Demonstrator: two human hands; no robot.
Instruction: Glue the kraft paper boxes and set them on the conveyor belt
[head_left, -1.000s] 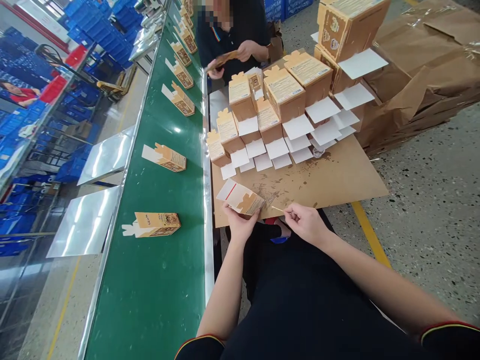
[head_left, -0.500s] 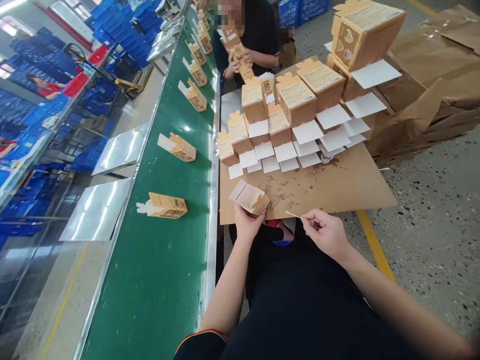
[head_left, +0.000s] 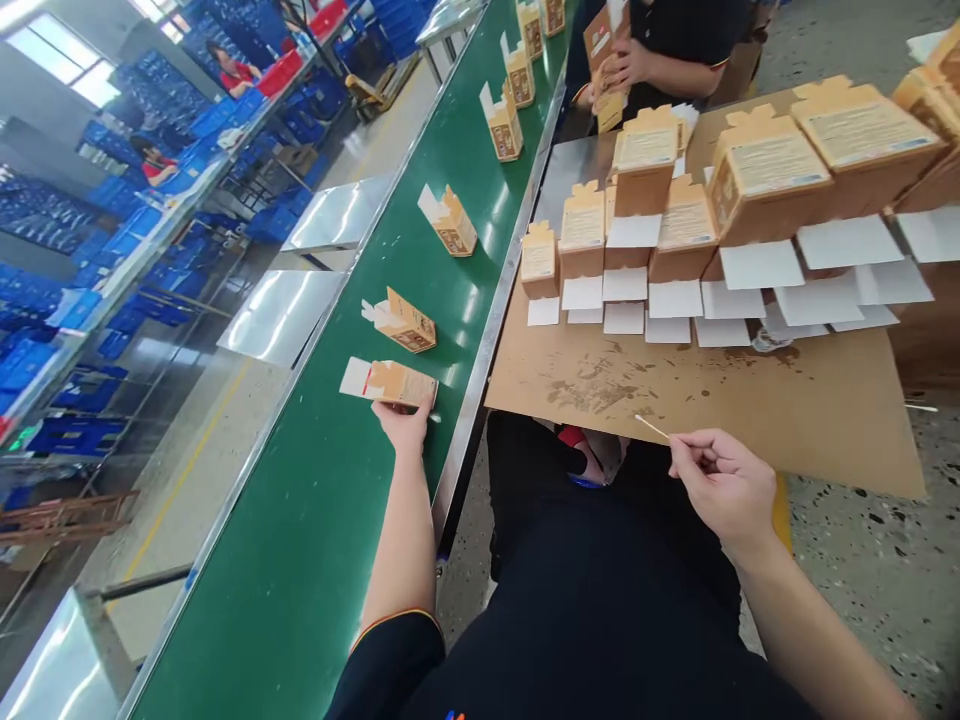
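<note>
My left hand [head_left: 405, 424] is closed around the lower side of a small brown carton [head_left: 403, 382] over the green conveyor belt [head_left: 315, 560]. The carton's white flap with a red strip points left; whether its base touches the belt I cannot tell. Just beyond it stands another open-topped carton [head_left: 409, 322]. My right hand [head_left: 724, 485] pinches a thin cotton swab [head_left: 652, 427] near the front edge of the cardboard-covered table [head_left: 810, 420]. The swab's white tip points left, and dark stains mark the cardboard close to it.
Stacked cartons [head_left: 682, 235] with white flaps hanging forward fill the table's far side. More open cartons [head_left: 448, 222] stand along the belt. Across the table a co-worker [head_left: 686, 60] holds a carton. The belt's metal rail [head_left: 495, 330] runs between belt and table.
My left hand has carried the carton from the table's front edge leftward, over the belt. My right hand still holds the swab. The view has turned, shifting the scene.
</note>
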